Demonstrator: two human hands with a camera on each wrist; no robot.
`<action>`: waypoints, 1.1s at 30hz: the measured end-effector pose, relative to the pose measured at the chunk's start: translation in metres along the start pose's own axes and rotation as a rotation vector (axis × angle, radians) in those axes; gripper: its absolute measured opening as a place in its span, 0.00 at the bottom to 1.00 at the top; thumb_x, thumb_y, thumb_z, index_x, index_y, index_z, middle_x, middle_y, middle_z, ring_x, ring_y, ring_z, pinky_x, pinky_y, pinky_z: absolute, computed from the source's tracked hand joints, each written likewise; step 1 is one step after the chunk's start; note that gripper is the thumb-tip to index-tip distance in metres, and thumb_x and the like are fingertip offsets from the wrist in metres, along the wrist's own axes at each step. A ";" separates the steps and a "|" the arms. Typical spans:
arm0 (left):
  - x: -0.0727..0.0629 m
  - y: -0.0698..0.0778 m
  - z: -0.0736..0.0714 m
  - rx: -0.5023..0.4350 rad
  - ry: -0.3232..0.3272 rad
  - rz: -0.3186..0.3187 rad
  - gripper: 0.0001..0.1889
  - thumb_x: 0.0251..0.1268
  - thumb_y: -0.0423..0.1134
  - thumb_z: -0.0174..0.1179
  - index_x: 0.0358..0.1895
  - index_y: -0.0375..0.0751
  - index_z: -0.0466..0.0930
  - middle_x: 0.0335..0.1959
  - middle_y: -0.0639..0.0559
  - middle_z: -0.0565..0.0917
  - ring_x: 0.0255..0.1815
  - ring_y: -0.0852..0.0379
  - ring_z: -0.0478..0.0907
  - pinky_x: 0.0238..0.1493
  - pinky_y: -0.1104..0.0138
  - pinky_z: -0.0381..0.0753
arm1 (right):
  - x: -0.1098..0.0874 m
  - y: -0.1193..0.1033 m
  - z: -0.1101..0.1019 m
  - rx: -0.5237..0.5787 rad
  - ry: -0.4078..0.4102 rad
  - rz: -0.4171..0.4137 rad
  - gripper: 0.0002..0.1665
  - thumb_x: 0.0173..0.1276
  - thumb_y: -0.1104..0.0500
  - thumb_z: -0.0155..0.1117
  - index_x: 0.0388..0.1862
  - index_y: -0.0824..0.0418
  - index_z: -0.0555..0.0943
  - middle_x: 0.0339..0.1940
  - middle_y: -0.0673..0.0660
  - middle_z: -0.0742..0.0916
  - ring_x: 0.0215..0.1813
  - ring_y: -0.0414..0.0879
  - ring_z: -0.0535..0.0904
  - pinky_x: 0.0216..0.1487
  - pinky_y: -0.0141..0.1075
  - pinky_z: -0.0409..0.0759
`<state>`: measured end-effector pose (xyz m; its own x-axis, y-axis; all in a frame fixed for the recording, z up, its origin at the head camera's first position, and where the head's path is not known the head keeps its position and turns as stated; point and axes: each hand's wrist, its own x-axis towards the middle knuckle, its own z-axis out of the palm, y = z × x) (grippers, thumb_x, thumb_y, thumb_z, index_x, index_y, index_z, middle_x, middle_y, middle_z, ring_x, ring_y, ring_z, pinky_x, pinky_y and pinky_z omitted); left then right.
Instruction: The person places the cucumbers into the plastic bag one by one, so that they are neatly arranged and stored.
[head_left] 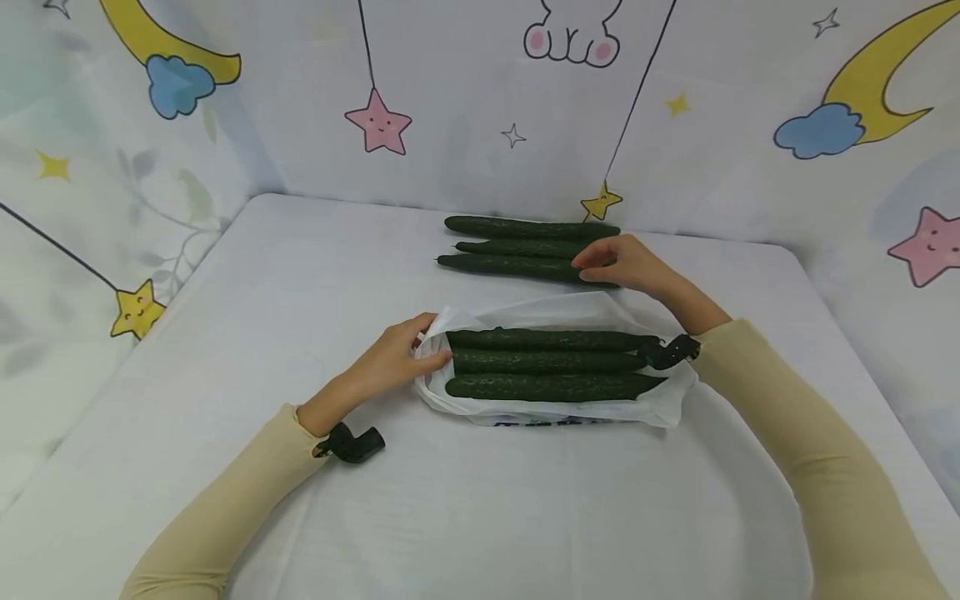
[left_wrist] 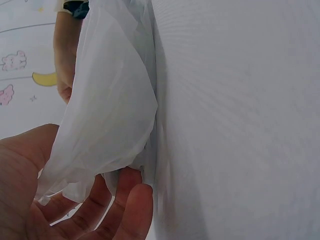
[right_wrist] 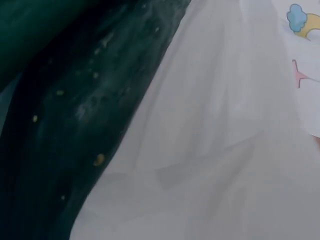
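Note:
My left hand (head_left: 393,358) grips the left edge of a white plastic bag (head_left: 517,412), thumb on one side and fingers on the other. In the left wrist view the bag (left_wrist: 107,105) bulges above the curled fingers (left_wrist: 132,215). Three dark green cucumbers (head_left: 551,387) lie side by side in the bag's mouth. Behind it are three more cucumbers (head_left: 510,266) in a row. My right hand (head_left: 626,265) is over the right end of the nearest of these, its slightly bent fingers overlapping the skin. One cucumber (right_wrist: 95,100) fills the left of the right wrist view.
A white cloth covers the table (head_left: 525,517) under everything. Behind the table hangs a backdrop (head_left: 450,100) printed with stars, moons and clouds. Black straps (head_left: 352,443) stick out at both sleeve cuffs.

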<state>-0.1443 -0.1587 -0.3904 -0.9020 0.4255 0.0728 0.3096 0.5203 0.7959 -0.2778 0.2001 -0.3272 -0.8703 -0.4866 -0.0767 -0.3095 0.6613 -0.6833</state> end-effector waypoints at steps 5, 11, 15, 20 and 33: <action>0.000 -0.001 0.000 0.001 -0.006 0.003 0.27 0.66 0.40 0.62 0.67 0.38 0.69 0.48 0.44 0.82 0.40 0.51 0.78 0.35 0.63 0.77 | 0.006 0.002 0.003 0.040 -0.016 0.030 0.18 0.68 0.63 0.66 0.55 0.68 0.81 0.54 0.65 0.84 0.54 0.54 0.78 0.48 0.37 0.76; 0.001 0.000 0.001 -0.002 -0.002 -0.006 0.27 0.66 0.41 0.62 0.67 0.39 0.69 0.49 0.45 0.81 0.41 0.50 0.78 0.36 0.62 0.77 | 0.014 0.003 0.007 0.075 -0.020 0.039 0.19 0.68 0.64 0.65 0.56 0.70 0.79 0.56 0.67 0.82 0.57 0.57 0.77 0.52 0.40 0.76; 0.001 0.000 0.000 -0.003 -0.005 -0.009 0.28 0.66 0.41 0.62 0.67 0.39 0.68 0.49 0.45 0.81 0.40 0.51 0.77 0.37 0.62 0.77 | 0.018 0.005 0.008 0.095 0.000 0.075 0.20 0.68 0.66 0.64 0.57 0.70 0.78 0.58 0.67 0.81 0.60 0.57 0.75 0.55 0.41 0.75; 0.001 0.000 0.000 -0.003 -0.005 -0.012 0.27 0.66 0.40 0.62 0.67 0.38 0.69 0.49 0.45 0.81 0.40 0.51 0.77 0.36 0.63 0.77 | 0.023 0.007 0.010 0.114 0.006 0.081 0.21 0.67 0.66 0.64 0.58 0.71 0.77 0.59 0.68 0.79 0.61 0.59 0.73 0.57 0.47 0.73; 0.000 0.001 0.000 -0.007 -0.013 -0.009 0.26 0.67 0.41 0.62 0.66 0.39 0.69 0.49 0.45 0.81 0.41 0.50 0.78 0.37 0.63 0.77 | 0.035 0.010 0.016 0.067 -0.017 0.086 0.21 0.66 0.67 0.65 0.58 0.70 0.78 0.60 0.68 0.79 0.62 0.59 0.72 0.61 0.53 0.70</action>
<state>-0.1443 -0.1581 -0.3889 -0.9009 0.4301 0.0575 0.2988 0.5188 0.8010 -0.3052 0.1804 -0.3487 -0.8859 -0.4392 -0.1492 -0.2066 0.6616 -0.7208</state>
